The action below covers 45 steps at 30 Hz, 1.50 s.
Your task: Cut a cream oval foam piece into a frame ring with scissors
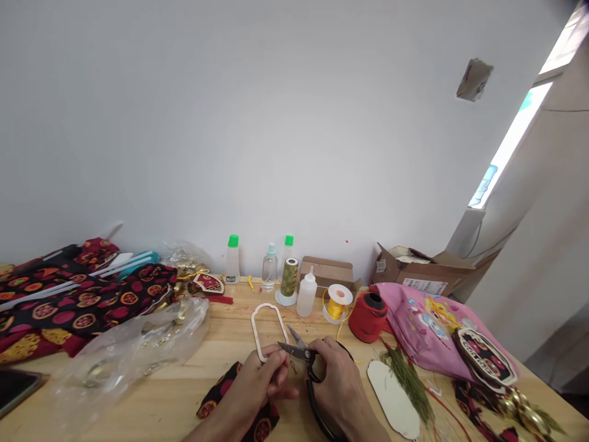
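Note:
My right hand [338, 383] grips black scissors [301, 353], blades apart and pointing left toward my left hand. My left hand [257, 383] is closed in a pinch on a small red-patterned black fabric piece [216, 396]; a thin red thread end shows at its fingertips, just under the blades. A pale oblong ring frame [268, 316] lies flat on the wooden table [184, 393] just beyond my left fingers.
Glue bottles [232, 258], an olive thread cone [289, 279], a gold cord spool [337, 302] and a red spool [368, 316] line the back. Patterned cloth [78, 301] and a plastic bag [133, 350] fill the left. Pink cloth [427, 325], a cardboard box [421, 270] and a white oval [393, 399] lie right.

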Motion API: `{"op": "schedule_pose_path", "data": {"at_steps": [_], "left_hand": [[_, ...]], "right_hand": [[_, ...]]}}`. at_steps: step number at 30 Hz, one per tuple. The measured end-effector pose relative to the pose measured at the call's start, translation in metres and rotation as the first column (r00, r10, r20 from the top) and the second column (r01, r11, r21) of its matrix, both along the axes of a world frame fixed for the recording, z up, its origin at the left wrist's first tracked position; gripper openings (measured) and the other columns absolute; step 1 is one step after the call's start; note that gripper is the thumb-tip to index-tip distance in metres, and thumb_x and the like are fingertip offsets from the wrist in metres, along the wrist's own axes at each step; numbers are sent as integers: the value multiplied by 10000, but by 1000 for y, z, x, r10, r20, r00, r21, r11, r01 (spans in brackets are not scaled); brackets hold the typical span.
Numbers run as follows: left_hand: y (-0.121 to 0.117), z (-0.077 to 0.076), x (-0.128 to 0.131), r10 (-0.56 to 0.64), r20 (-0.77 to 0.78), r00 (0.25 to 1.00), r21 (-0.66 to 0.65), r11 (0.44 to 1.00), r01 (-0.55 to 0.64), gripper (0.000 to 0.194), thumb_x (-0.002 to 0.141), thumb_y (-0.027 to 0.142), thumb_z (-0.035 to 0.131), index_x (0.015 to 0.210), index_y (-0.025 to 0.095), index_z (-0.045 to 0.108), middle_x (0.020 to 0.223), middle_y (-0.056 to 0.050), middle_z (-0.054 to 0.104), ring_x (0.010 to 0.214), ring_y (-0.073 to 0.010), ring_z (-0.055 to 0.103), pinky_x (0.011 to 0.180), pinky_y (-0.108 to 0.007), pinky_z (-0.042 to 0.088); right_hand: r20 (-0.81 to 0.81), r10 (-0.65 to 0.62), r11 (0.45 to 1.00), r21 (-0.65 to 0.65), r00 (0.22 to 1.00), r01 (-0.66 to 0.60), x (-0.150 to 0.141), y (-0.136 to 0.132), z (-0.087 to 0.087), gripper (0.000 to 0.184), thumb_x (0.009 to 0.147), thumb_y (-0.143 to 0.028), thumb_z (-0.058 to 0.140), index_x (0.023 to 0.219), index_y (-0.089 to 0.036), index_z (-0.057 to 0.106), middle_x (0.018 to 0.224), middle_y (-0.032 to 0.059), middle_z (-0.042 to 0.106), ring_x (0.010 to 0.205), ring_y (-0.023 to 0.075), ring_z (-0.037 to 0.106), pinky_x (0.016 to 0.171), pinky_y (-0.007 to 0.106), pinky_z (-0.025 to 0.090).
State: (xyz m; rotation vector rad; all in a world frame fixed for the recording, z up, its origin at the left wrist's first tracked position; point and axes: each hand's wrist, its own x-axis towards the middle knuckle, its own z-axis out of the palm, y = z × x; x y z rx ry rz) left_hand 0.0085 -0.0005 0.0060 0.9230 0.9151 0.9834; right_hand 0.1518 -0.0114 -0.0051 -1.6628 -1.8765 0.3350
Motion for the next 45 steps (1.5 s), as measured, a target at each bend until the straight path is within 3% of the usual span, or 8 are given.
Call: {"op": "schedule_pose_path", "data": {"at_steps": [4,11,16,26,30,35,41,45], "left_hand": [[-3,-1,-1,24,54,998,-46,999,-21,292,616,409,581,481,167,489,408,91,329,382,-38,185,530,-253,467],[-2,2,-4,17,30,999,-8,1000,-17,282,668,399,546,522,164,495,406,87,339,371,-35,229,546,-262,473],[6,-4,-4,41,31,999,-8,999,-41,270,657,393,548,516,170,491,408,84,356,369,-41,243,518,-274,477],[6,-6,-1,19,-78,997,41,999,-16,264,661,336,508,460,173,453,365,91,328,340,-36,208,487,-271,468],[2,-4,1,37,-70,997,27,999,-35,290,649,375,523,458,176,435,370,94,330,341,-31,203,508,-277,475],[-2,-6,1,-36,-35,999,-31,999,35,338,581,462,577,460,172,451,350,90,335,350,-41,251,496,-267,477],[8,-10,-6,20,-19,1000,-18,1000,-21,322,592,471,567,508,173,478,342,103,345,333,-31,197,482,-288,486],[10,-10,-5,26,3,1000,19,999,-26,318,621,449,556,502,174,451,370,94,360,353,-37,227,490,-286,483]], "right_hand": [[6,-22,1000,-18,1000,22,0,3,0,234,579,-84,474,751,-217,562,755,3,542,708,132,499,607,192,327],[-56,-48,998,40,997,50,3,7,-3,238,605,-86,457,771,-216,568,749,6,553,724,142,504,640,205,344],[-99,3,999,35,995,0,4,3,-2,272,572,-76,450,777,-212,565,742,-1,553,718,142,503,622,203,347],[13,6,999,-42,1000,-5,0,4,0,257,564,-85,479,759,-224,573,744,-6,557,709,135,506,603,195,330],[20,-19,999,-35,1000,19,0,8,0,195,607,-132,488,754,-231,569,748,-6,567,700,135,511,581,196,324],[14,-75,997,-23,997,75,4,12,-2,247,605,-104,466,785,-224,585,744,7,573,726,147,518,614,208,340],[-108,-39,999,28,993,42,8,7,-1,288,571,-75,442,793,-207,570,755,11,567,738,155,510,644,220,359],[-93,52,999,22,994,-50,9,4,-1,295,552,-66,442,767,-207,586,746,7,570,723,146,506,636,210,351]]}}
